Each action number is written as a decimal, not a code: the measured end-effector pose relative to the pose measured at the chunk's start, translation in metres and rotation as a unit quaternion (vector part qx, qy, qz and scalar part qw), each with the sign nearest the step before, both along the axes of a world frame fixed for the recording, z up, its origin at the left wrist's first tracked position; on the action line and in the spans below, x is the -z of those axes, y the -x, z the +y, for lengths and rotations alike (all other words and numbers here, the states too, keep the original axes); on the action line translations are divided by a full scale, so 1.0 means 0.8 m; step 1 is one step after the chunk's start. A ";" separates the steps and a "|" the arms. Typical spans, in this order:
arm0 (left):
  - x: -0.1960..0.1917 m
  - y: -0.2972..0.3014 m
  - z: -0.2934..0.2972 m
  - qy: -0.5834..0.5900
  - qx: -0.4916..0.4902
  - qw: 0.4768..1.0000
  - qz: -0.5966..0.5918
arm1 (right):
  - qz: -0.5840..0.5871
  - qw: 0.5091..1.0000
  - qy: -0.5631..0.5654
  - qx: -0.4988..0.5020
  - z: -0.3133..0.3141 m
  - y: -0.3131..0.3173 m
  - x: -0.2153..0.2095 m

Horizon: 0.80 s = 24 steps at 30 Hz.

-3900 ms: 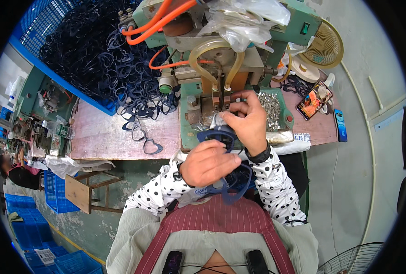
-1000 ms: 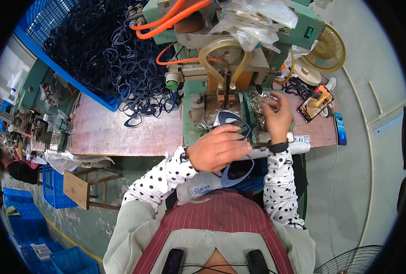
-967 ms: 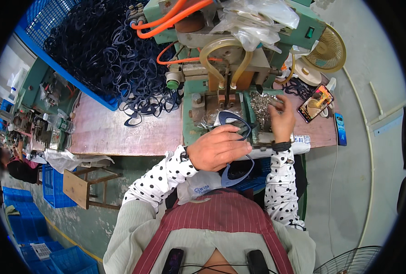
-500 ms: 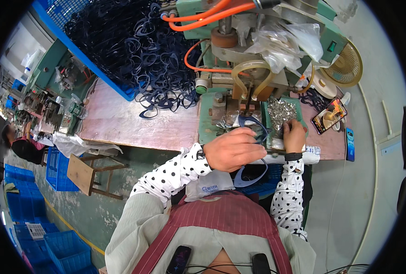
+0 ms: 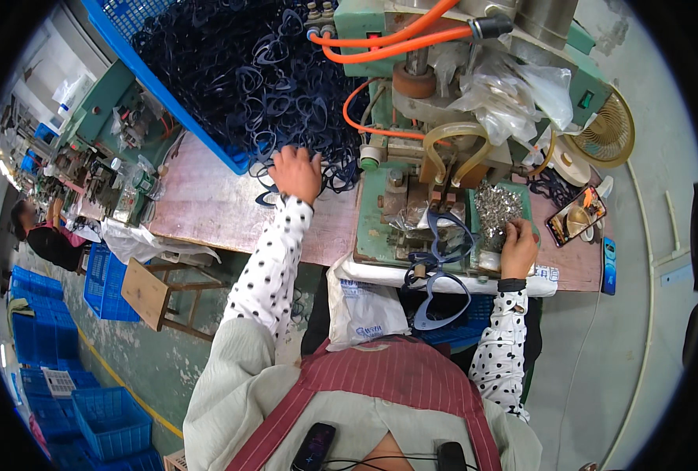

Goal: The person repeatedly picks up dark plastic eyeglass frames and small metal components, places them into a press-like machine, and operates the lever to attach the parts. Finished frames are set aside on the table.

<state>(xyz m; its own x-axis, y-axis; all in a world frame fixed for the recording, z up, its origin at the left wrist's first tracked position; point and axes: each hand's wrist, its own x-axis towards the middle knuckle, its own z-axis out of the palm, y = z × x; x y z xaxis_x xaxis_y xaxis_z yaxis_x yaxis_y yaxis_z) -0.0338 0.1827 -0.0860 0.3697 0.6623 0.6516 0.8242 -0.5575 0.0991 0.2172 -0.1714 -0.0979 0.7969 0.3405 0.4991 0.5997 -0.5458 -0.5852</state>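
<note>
My left hand (image 5: 295,174) lies over the near edge of a heap of dark blue spectacle frames (image 5: 286,86), palm down with its fingers stretched out. Whether the fingertips touch a frame cannot be told. My right hand (image 5: 519,250) is at a green tray of small shiny metal parts (image 5: 498,210), thumb and fingers drawn together; anything between them is too small to make out. Between the hands, a blue spectacle frame (image 5: 441,302) hangs at the front of the green press (image 5: 376,228), its upper end beneath the tooling (image 5: 443,188). Neither hand touches it.
The heap fills a blue basket (image 5: 168,110) on the pinkish tabletop (image 5: 200,200). Orange hoses (image 5: 396,55) and plastic bags (image 5: 506,94) surround the press. At right are a phone (image 5: 576,216) and a fan (image 5: 604,125). A white bag (image 5: 364,310) hangs at the table's front.
My left hand has left the spectacle frame at the press and moved left and away to the heap. My right hand stays by the metal parts. The view has shifted slightly.
</note>
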 end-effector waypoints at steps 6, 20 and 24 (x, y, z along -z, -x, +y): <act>0.016 -0.041 0.026 0.157 -0.172 0.972 0.012 | -0.010 1.000 -0.012 0.023 -0.005 -0.002 0.003; 0.087 0.045 -0.026 0.083 -0.069 0.993 0.050 | 0.203 0.938 -0.219 -0.175 0.031 0.059 -0.081; 0.022 0.025 -0.054 0.154 -0.003 0.986 -0.058 | 0.249 0.913 -0.194 -0.258 0.043 0.101 -0.137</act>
<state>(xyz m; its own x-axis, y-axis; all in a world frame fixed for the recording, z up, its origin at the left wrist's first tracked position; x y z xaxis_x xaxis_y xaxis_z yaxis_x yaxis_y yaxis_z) -0.0537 0.1398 -0.1033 0.2997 0.8371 0.4577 0.8005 -0.4816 0.3567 0.1365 -0.1369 0.0117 0.7418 0.6091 0.2806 0.3249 0.0397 -0.9449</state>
